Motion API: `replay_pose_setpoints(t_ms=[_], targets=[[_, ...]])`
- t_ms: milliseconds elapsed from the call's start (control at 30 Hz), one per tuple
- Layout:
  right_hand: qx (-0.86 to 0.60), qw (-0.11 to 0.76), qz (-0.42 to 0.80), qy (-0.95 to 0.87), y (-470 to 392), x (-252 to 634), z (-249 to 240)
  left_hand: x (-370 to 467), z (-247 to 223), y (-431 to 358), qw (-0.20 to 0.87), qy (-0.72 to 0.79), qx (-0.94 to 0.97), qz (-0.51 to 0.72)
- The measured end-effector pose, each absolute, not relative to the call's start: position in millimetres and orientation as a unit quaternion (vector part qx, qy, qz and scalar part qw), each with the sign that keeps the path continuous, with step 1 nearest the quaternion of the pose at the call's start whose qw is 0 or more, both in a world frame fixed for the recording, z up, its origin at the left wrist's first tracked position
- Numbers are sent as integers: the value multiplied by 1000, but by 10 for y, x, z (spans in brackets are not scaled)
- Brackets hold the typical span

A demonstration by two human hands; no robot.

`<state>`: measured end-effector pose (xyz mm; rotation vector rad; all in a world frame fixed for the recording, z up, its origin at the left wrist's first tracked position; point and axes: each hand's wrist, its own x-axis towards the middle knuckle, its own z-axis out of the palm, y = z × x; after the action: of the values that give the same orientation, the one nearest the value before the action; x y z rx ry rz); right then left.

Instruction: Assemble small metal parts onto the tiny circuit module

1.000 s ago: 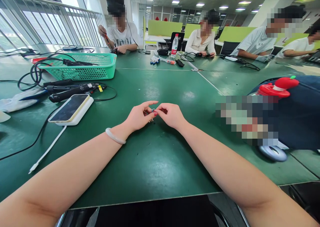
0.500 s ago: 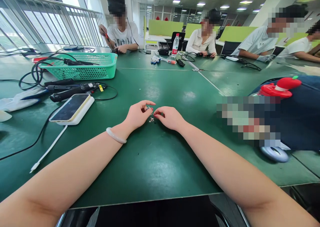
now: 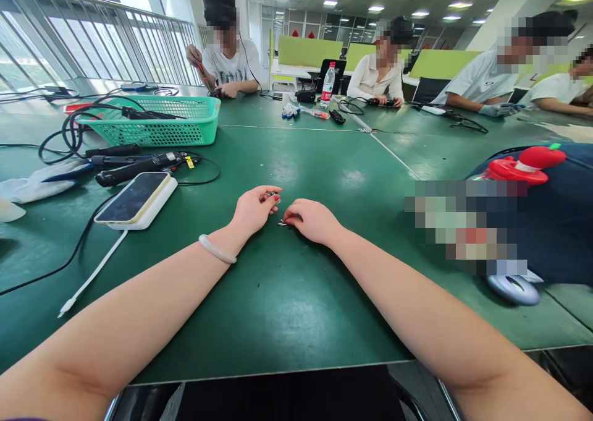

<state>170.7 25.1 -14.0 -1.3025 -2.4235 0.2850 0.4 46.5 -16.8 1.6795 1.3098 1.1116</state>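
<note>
My left hand (image 3: 254, 209), with a pale bangle (image 3: 217, 250) on the wrist, is closed just above the green table (image 3: 296, 310). Between its thumb and fingers small silvery pieces (image 3: 272, 195) show, too tiny to name. Close to its right, my right hand (image 3: 311, 218) reaches down to the tabletop, fingers drawn together. Its fingertips are at a few tiny light-coloured bits (image 3: 281, 223) lying on the table; whether they pinch one is hidden.
On the left are a phone (image 3: 134, 198) on a white block, black handheld devices (image 3: 139, 167) with cables, gloves (image 3: 41, 183) and a green basket (image 3: 167, 124). A dark bag (image 3: 560, 223) and a blue-grey mouse (image 3: 513, 289) lie right. Several people sit across the table.
The left hand's fingers have closed around the small silvery pieces. My right fingertips have come down onto the tiny bits on the table, partly covering them.
</note>
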Motion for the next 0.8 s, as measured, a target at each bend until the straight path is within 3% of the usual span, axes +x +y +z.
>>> replay_pose_setpoints(t_ms=[233,533,800], targets=[[-468,158,44,-868,237,1661,-158,-3,-203,475,381,499,655,421],[-453,173,60,-872,202,1660,-129,-16,-153,446,276,531,700,389],[-451,167,58,-875,214,1630,-132,5,-92,412,267,544,706,367]])
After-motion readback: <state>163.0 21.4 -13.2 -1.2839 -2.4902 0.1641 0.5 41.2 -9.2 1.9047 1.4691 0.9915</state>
